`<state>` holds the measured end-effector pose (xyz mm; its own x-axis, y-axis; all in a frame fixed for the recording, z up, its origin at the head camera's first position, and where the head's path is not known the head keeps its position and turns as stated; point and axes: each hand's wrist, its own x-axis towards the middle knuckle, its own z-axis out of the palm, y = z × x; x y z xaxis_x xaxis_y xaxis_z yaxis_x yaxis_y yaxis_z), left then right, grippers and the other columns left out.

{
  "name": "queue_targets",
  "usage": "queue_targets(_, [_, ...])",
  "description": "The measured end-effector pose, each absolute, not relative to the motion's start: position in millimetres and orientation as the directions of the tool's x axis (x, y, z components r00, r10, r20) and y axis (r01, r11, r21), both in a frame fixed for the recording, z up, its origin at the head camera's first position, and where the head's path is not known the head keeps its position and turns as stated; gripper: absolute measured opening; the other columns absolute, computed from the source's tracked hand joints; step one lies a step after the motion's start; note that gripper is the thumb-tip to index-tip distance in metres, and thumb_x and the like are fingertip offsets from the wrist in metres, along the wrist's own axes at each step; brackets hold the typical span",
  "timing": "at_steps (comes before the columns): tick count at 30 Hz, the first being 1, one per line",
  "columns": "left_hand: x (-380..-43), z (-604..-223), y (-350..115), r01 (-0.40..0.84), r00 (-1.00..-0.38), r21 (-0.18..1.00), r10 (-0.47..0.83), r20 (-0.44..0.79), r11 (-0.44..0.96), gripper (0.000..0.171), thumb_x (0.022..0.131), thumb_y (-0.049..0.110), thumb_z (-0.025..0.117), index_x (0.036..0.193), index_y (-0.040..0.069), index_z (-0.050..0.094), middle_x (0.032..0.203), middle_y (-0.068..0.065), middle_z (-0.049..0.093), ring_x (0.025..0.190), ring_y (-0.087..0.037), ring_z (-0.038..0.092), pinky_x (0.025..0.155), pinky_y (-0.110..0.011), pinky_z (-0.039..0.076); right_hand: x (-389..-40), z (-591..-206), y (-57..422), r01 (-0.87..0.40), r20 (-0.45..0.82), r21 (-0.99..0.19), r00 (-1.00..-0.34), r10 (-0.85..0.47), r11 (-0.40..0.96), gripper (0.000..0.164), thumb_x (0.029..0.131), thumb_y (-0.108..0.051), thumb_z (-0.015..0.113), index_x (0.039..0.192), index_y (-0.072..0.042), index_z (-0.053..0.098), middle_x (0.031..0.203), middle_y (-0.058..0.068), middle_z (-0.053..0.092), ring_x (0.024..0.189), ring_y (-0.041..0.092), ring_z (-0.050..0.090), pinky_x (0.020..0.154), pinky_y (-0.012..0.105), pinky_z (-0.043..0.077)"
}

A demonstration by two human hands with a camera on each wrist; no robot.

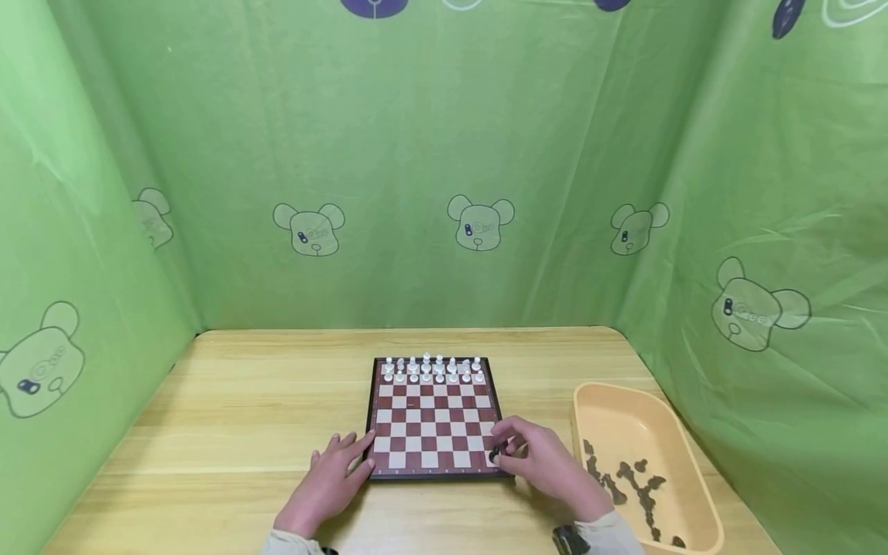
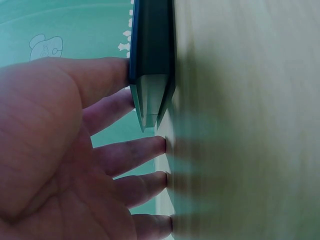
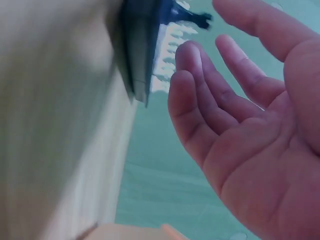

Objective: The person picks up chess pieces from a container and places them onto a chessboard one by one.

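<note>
A checkered chessboard [image 1: 433, 422] lies on the table, with white chess pieces [image 1: 426, 368] in two rows along its far side. One black chess piece [image 3: 187, 17] stands on the board at the near right corner. My right hand [image 1: 544, 461] is beside this piece; in the right wrist view its thumb and forefinger are spread, with a gap around the piece's top. At the board's left edge, my left hand [image 1: 334, 476] has its thumb and forefinger touching the frame. Its other fingers are extended, their tips on the tabletop.
To the right of the board sits an orange plastic tray [image 1: 683, 439] with several dark chess pieces [image 1: 647, 497] lying scattered in it. Green curtains [image 1: 416, 154] with bear-head prints surround the wooden table [image 1: 264, 385] at the back and both sides.
</note>
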<state>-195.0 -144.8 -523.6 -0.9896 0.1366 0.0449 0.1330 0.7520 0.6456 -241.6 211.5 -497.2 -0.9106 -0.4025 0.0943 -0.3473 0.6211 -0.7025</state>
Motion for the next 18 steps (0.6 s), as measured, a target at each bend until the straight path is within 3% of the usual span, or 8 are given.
queue_targets(9, [-194.7,-523.4,-145.1,0.14,-0.989,0.643,0.141,0.05,0.753,0.049,0.105,0.03,0.061,0.15,0.014,0.056,0.153,-0.03,0.046,0.145,-0.059,0.03,0.113,-0.081,0.014,-235.7,-472.1,233.5,-0.373,0.188,-0.716,-0.917,-0.351,0.591,0.022,0.092,-0.018,0.078,0.109,-0.007,0.071,0.093,-0.007,0.07,0.083,0.008,0.063,0.075,0.025,0.057])
queue_targets(18, [-194.9,-524.3,-144.5,0.134,-0.99,0.646,0.137,0.046,0.752,0.048,0.104,0.03,0.061,0.15,0.015,0.056,0.153,-0.03,0.046,0.145,-0.058,0.03,0.114,-0.08,0.014,-224.6,-450.8,260.0,-0.293,0.255,-0.768,-0.956,-0.148,0.57,0.025,0.094,-0.023,0.078,0.114,-0.009,0.071,0.095,0.0,0.07,0.088,0.011,0.067,0.082,0.024,0.059])
